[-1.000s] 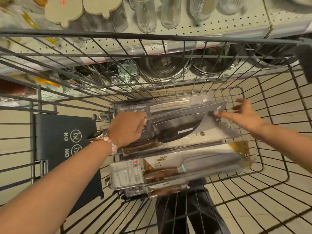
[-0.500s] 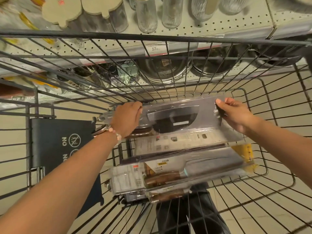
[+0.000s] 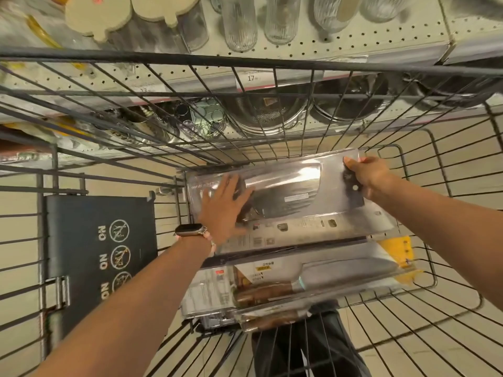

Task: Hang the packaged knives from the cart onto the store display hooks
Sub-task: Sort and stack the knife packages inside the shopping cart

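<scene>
Pick-up step in hand: the top clear-plastic blister pack with a broad dark cleaver (image 3: 285,194) is being taken from the stack inside the black wire shopping cart (image 3: 272,85). The right hand (image 3: 373,176) is closed on the pack's right end, thumb on top, fingers hidden beneath — a pinch grip. The left hand (image 3: 221,208) is laid flat on the pack's left part, fingers spread and open, nothing gripped. The pack is seen just above the pile, at the cart's far side. Beneath it a grey printed card pack (image 3: 299,229) is visible, then a pack with a wood-handled steel knife on yellow card (image 3: 313,278), and more under that, partly hidden. No display hooks are visible; shelves with glass jars (image 3: 239,23) and steel bowls (image 3: 266,115) are seen past the cart. Next move, as judged: the pack is to be lifted clear of the wire rim and its hang-hole located.
</scene>
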A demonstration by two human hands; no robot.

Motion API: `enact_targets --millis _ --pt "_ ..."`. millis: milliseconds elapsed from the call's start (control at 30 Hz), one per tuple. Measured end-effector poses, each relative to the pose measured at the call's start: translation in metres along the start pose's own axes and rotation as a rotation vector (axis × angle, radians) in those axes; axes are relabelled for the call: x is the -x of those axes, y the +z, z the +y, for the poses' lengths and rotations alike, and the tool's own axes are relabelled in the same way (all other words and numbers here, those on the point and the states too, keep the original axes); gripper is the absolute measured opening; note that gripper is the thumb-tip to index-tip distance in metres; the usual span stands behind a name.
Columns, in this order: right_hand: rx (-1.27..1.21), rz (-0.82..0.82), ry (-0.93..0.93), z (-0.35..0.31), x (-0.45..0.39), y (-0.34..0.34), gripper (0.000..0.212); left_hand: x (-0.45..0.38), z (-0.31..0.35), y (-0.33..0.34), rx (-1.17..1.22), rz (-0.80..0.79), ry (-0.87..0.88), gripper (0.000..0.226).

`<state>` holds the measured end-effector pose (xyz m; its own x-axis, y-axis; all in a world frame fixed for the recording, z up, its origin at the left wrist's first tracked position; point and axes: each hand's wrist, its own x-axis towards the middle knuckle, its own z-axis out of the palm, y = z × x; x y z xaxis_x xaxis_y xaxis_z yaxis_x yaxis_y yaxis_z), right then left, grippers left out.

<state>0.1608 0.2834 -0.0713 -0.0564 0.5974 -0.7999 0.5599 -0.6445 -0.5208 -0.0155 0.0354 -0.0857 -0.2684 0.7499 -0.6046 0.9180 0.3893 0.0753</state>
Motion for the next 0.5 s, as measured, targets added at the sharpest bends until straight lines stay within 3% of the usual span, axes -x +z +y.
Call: enact_targets --millis 167,333,400,500 --pt "0.024 0.009 0.016 0.001 0.002 -0.001 0.01 -0.007 -0.003 0.013 0.031 0.026 -0.033 0.105" --pt "-0.035 0.029 -0.031 0.009 -0.001 -0.007 0.024 -0.008 -0.004 0.006 0.089 0.025 -0.041 0.095" --pt "0.0 -0.006 -0.055 0.011 -0.003 -0.01 0.021 -0.009 -0.006 0.005 0.088 0.024 -0.03 0.094" --pt "0.09 -0.061 -0.07 0.01 -0.003 -0.016 0.044 -0.008 -0.005 0.004 0.055 -0.018 -0.058 0.086"
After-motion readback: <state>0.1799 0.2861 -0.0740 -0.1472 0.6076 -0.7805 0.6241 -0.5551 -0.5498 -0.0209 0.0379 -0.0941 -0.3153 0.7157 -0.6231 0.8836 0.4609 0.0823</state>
